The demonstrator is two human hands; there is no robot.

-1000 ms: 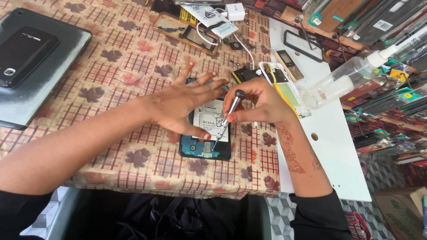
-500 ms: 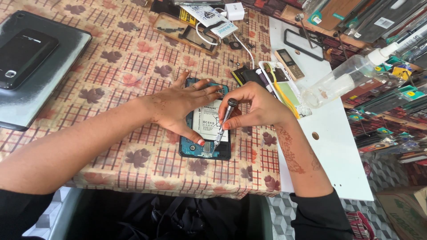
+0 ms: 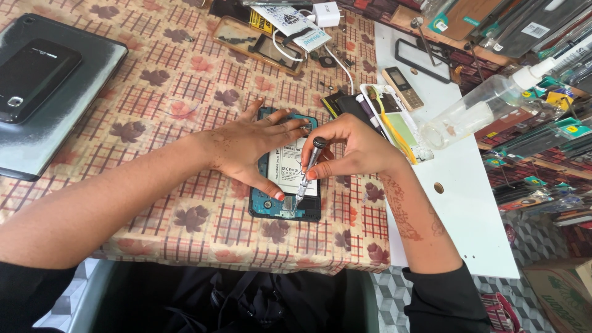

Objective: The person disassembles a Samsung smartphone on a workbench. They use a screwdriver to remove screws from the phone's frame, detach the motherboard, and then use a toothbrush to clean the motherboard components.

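Note:
An opened phone [image 3: 290,206] lies back-up on the patterned tablecloth [image 3: 185,80], its white battery [image 3: 287,166] and blue-green inner frame showing. My left hand [image 3: 250,148] lies flat across the phone's upper part, thumb pressed beside the battery near its lower end. My right hand [image 3: 354,148] pinches a small silver screwdriver [image 3: 306,169] upright, with the tip down on the phone's lower edge.
A dark tablet [image 3: 55,117] with a black phone [image 3: 34,77] on it lies at the far left. A tray of parts [image 3: 256,43], a white charger [image 3: 324,12] and cables sit at the back. A clear squeeze bottle [image 3: 481,108] and a small bar phone [image 3: 402,86] rest on the white board [image 3: 468,197] at right.
My left hand has settled further over the phone and my right hand has shifted the screwdriver tip slightly toward the lower edge.

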